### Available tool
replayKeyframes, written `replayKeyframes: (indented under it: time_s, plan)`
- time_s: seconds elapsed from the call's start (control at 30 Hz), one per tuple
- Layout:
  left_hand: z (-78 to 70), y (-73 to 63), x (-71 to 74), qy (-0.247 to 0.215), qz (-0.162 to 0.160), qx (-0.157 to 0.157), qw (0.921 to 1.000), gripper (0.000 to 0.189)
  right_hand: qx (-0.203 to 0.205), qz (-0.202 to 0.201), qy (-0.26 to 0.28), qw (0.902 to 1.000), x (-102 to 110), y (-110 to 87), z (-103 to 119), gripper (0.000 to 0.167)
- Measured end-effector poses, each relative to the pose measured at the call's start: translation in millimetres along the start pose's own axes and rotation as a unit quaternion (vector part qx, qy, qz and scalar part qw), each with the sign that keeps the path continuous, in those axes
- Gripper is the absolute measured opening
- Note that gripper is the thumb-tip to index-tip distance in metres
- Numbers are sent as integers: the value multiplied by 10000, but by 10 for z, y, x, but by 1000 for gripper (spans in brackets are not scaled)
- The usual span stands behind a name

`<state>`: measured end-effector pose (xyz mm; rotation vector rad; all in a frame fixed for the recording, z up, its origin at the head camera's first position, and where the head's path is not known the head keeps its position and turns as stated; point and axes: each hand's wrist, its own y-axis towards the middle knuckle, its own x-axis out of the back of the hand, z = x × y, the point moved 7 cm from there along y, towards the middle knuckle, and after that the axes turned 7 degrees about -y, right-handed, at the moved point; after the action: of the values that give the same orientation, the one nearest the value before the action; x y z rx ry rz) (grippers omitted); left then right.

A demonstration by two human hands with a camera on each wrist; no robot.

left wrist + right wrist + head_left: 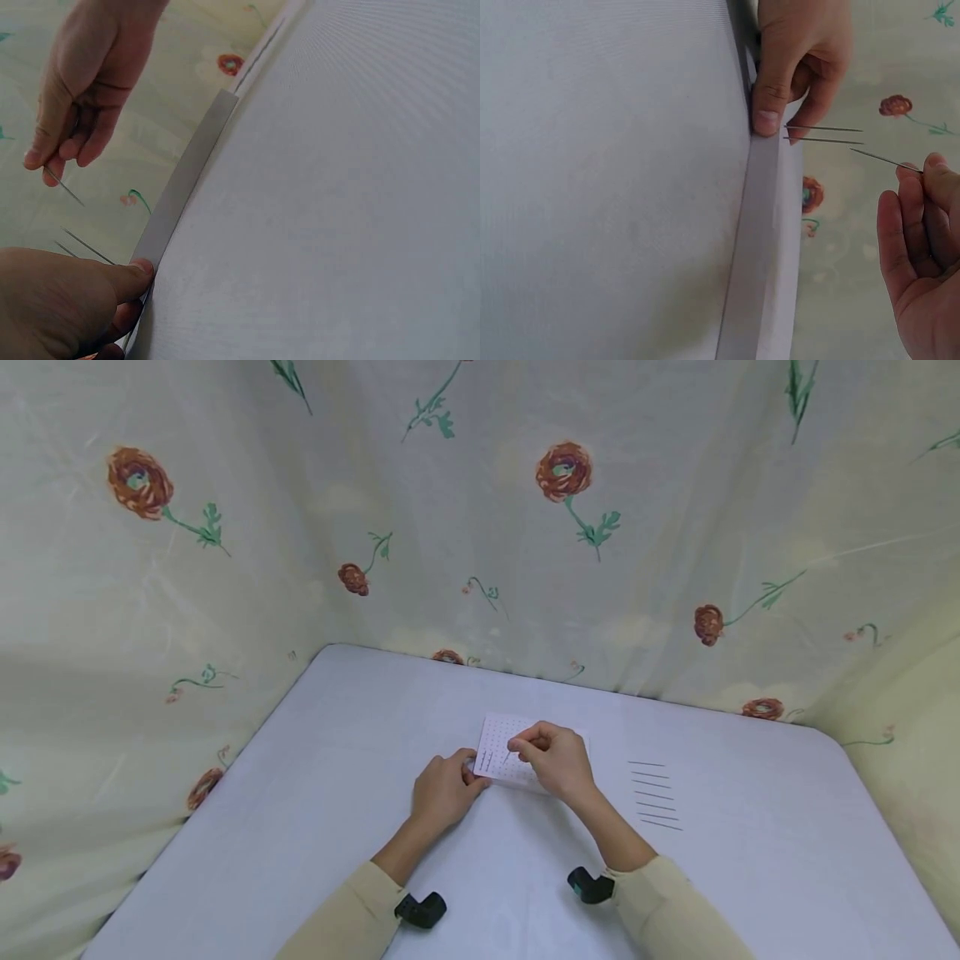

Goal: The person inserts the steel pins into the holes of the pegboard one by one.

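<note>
A flat white block (491,727) with a grid of small dots or holes lies on the table. My left hand (441,792) grips its left end, the thumb at the front side. Between thumb and fingertips, my right hand (561,762) pinches a thin metal needle (885,160), held tilted above the block. In the right wrist view, two upright needles (825,129) stick up from the block beside the left thumb, and the held needle's tip is apart from them. The right hand hides part of the block's top in the head view.
Several more needles (652,784) lie in a spaced column on the white table (750,827), right of the block. A curtain (480,510) with printed flowers hangs along the table's back and sides. A black wrist device (422,911) sits at each sleeve.
</note>
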<state>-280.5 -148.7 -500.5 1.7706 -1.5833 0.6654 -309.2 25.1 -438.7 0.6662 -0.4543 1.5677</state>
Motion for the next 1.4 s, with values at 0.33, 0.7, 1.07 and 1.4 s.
replayKeyframes:
  time_s: [0.33, 0.7, 1.07, 1.4]
  plan:
    - [19, 16, -9, 23, -7, -75, 10000, 48, 190, 33, -173, 9997, -146, 27, -11, 11]
    - [18, 2, -9, 18, 17, -74, 10000, 48, 302, 56, -266, 9992, -271, 31, -51, 11]
    - [-2, 19, 32, 40, -40, -139, 9999, 48, 587, -132, -533, 9968, -304, 43, -11, 13]
    - [12, 17, 21, 53, -41, -132, 9999, 47, 639, -28, -628, 9960, -364, 35, -33, 11]
